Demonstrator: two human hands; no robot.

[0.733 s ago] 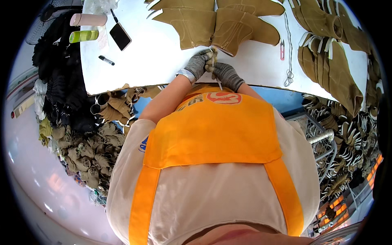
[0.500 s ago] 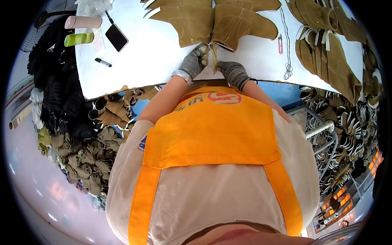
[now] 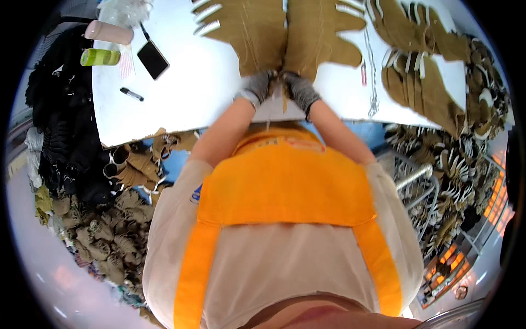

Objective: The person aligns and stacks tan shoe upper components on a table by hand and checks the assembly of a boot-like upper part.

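Orange and beige cloth of the person's vest fills the near view, and both bare forearms reach forward from it to the near edge of the white counter (image 3: 181, 98). Grey knit gloves cover both hands. The left hand (image 3: 256, 88) and the right hand (image 3: 298, 90) sit close together, almost touching, each closed on the near end, seemingly the cuff, of the tan glove pieces (image 3: 285, 38) that lie flat with their fingers fanned away from the person. How tightly each hand pinches is hard to tell.

Judging by this grip, a pull from one hand alone could skew the two layers, and the cuff edges would then no longer match; a loose thread near the wrists might also snag.

Farther left on the counter lie a black marker (image 3: 131, 94), a dark phone (image 3: 153, 59) and a green tube (image 3: 101, 57). More tan gloves (image 3: 422, 82) are stacked to the far right.
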